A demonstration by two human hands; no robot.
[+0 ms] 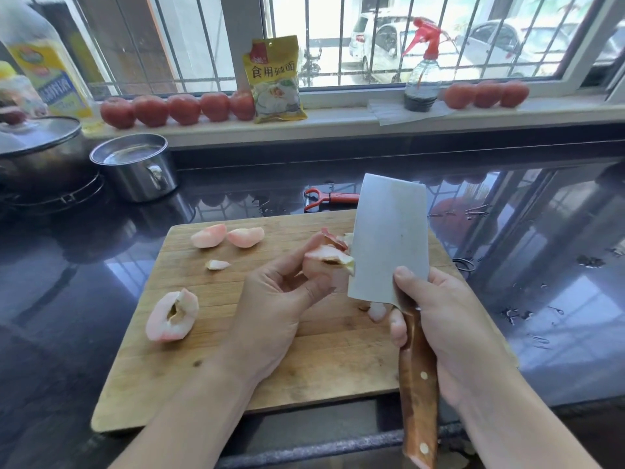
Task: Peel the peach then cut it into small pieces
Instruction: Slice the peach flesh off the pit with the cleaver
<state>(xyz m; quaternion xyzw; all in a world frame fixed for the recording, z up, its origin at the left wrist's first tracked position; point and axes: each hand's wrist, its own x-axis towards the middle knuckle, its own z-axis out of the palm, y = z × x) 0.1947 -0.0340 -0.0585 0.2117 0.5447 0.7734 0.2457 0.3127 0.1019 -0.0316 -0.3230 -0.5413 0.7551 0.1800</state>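
On the left of the cutting board (304,377), a peeled peach half (171,316) with open pit hollow, flesh wet and pale pink. Probably slippery and soft; easy to bruise, so best held by the rounded outer side, flat cut face down on the wood. Further back, two peeled wedges (227,235) side by side, and one small cut bit (217,264) just in front of them. Light pieces, likely to slide under a blade.

In the middle, left hand (280,299) raised above the board, fingers curled round a peach piece (326,260) with red skin and pit remains at its edge. Grip with fingertips, thumb underneath; firm near the pit, softer outside, by judgement.

To the right, cleaver (389,238) upright, broad blade touching the held piece. Right hand (439,326) wrapped round the wooden handle, thumb pressed flat on the blade. Heavy, stiff tool; little force needed on such soft fruit, fingers close to the edge at risk. Behind the blade, red peeler (329,198) on the dark counter (541,265).
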